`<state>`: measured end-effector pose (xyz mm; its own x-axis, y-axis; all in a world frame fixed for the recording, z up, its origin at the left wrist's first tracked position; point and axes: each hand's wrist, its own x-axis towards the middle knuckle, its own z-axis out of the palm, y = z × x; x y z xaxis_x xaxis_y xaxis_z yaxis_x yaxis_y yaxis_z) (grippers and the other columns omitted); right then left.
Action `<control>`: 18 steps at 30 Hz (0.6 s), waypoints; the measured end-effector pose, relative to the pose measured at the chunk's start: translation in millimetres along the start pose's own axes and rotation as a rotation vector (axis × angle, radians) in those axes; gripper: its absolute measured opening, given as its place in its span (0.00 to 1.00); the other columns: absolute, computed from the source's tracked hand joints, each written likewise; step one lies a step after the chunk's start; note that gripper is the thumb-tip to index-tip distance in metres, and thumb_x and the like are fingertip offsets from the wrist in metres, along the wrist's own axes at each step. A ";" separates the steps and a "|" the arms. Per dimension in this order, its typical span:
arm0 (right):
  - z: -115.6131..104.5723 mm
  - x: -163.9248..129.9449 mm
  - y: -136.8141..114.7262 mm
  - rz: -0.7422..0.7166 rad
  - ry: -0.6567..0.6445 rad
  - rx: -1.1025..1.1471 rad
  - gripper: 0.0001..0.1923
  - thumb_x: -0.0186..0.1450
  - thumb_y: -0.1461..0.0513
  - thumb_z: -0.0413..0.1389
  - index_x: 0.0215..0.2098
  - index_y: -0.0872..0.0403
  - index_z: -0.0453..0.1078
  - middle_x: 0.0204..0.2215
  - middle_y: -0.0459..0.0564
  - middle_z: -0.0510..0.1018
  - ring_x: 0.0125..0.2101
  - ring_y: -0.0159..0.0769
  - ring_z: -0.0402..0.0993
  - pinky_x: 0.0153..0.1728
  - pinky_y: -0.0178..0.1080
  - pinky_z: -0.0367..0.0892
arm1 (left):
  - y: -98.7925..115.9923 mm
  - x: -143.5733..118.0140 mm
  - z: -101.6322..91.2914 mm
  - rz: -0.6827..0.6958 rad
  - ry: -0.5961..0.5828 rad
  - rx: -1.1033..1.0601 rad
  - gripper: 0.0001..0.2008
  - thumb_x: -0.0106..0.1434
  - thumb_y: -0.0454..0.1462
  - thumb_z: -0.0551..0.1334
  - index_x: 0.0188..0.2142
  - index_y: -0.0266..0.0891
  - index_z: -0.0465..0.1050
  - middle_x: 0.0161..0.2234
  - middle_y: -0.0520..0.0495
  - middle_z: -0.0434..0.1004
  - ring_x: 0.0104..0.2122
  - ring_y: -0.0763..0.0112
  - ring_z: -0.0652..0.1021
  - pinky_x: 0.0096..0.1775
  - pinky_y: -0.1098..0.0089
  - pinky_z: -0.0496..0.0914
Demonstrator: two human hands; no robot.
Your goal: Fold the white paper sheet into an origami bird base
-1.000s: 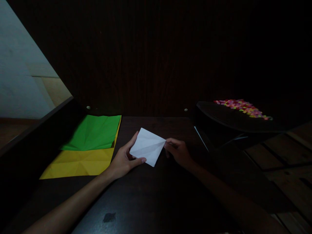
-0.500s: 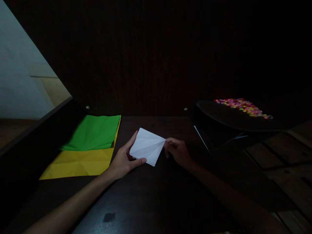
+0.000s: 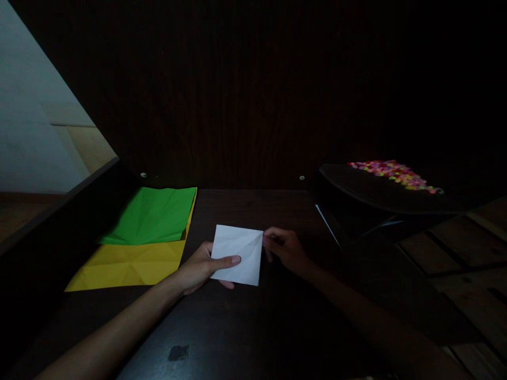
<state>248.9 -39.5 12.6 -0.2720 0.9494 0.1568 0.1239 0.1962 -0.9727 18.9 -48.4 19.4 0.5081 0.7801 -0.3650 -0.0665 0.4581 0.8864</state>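
Paper: white square (image 3: 239, 253), creased, mid-tabletop (image 3: 253, 327), held just above it.
Left hand (image 3: 200, 269): thumb on top, fingers beneath, clamped on paper's left edge.
Right hand (image 3: 287, 250): pinching paper's upper right corner.
Left edge: green sheet (image 3: 152, 215) overlapping yellow sheet (image 3: 127, 264).
Right: dark tray (image 3: 356, 190) with coloured bits (image 3: 394, 174).

Paper square (image 3: 237, 254) above table (image 3: 245, 327) centre, between left hand (image 3: 200, 269) and right hand (image 3: 287, 249). Two overlapping sheets (image 3: 138, 237) lie on table, left of hands. Tray (image 3: 356, 190) of beads (image 3: 394, 174) to right, behind.
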 end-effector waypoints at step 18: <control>10.0 -5.1 -3.3 0.085 0.057 0.067 0.17 0.61 0.50 0.59 0.25 0.55 0.70 0.17 0.44 0.75 0.11 0.24 0.63 0.13 0.29 0.56 | -1.8 1.6 2.7 0.140 0.046 0.226 0.15 0.52 0.42 0.71 0.33 0.32 0.77 0.24 0.50 0.76 0.19 0.74 0.74 0.18 0.74 0.73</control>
<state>240.3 -47.4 13.4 -0.2079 0.9748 0.0805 0.0800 0.0990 -0.9919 22.1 -49.1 18.0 0.4675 0.8502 -0.2420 0.0625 0.2413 0.9684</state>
